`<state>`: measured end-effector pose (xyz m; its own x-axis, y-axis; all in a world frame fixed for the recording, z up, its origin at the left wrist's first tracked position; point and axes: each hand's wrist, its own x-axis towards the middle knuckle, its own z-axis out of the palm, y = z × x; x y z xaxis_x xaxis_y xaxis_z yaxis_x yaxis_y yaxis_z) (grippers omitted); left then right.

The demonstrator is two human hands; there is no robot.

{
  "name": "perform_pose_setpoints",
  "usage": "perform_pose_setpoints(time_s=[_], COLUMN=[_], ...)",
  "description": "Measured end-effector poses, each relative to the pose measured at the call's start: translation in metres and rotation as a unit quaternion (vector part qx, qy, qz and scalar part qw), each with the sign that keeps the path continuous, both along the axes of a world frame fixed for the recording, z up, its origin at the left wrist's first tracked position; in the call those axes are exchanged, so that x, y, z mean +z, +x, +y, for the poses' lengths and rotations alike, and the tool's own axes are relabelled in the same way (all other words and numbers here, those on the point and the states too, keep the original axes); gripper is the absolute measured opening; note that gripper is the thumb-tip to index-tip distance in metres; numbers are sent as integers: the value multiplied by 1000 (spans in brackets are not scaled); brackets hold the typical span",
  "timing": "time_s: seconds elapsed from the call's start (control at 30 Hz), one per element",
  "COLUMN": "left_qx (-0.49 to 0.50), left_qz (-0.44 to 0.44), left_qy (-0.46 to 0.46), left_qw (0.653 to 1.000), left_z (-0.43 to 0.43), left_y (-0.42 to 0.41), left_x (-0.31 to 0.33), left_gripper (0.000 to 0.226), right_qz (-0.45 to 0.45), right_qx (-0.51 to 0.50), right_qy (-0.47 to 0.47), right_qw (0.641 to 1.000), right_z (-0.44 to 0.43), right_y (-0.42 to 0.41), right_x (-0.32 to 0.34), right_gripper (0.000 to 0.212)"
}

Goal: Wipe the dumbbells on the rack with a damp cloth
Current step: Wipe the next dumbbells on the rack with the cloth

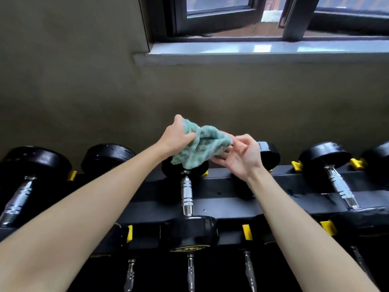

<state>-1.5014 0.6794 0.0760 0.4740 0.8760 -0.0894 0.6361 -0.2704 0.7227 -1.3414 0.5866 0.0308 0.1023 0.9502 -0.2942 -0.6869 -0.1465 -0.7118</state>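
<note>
A crumpled teal cloth (203,144) hangs in the air above the far head of the middle dumbbell (187,194), which has black heads and a chrome handle. My left hand (175,134) grips the cloth's left side. My right hand (242,154) is palm up at the cloth's right edge, with its fingertips touching the fabric. Several black dumbbells lie across the top tier of the black rack (227,199), among them one at far left (23,186) and one at right (336,182).
Yellow stoppers (246,231) mark the rack's slots. A lower tier shows more chrome handles (191,272) at the bottom edge. Behind the rack rises a grey-brown wall (84,81), with a window sill (252,51) and dark window frames above.
</note>
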Motion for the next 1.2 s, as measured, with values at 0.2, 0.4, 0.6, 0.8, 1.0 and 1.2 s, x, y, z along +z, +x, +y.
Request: perform_pose_setpoints(time_s=[0.2,0.4,0.6,0.8,1.0,1.2], left_qx=[79,91,89,88,81,36], left_qz=[-63,143,120,86,76,110], left_qy=[98,38,-4,114,134,41], left_qw=[990,985,989,986,985,992], left_z=[25,36,36,13,-12,-22], left_y=[-5,-22,-31,-48,-59,-60], left_x=[-17,-72,-72,-82,-91,-125], left_gripper=[33,28,33,14,8,28], right_qz=[-395,-649,-665,-701,-729,-683], right_qx=[-85,-27,65,-35,-102,-25], right_qy=[-17,-12,27,116,193,48], right_qw=[915,760,744,703,649,728], right_z=[49,68,73,57,28,0], right_y=[-10,-37,-35,-56,-69,-59], right_x=[-13,-47,-49,-60,-74,-111], right_gripper=[19,30,24,22,9,21])
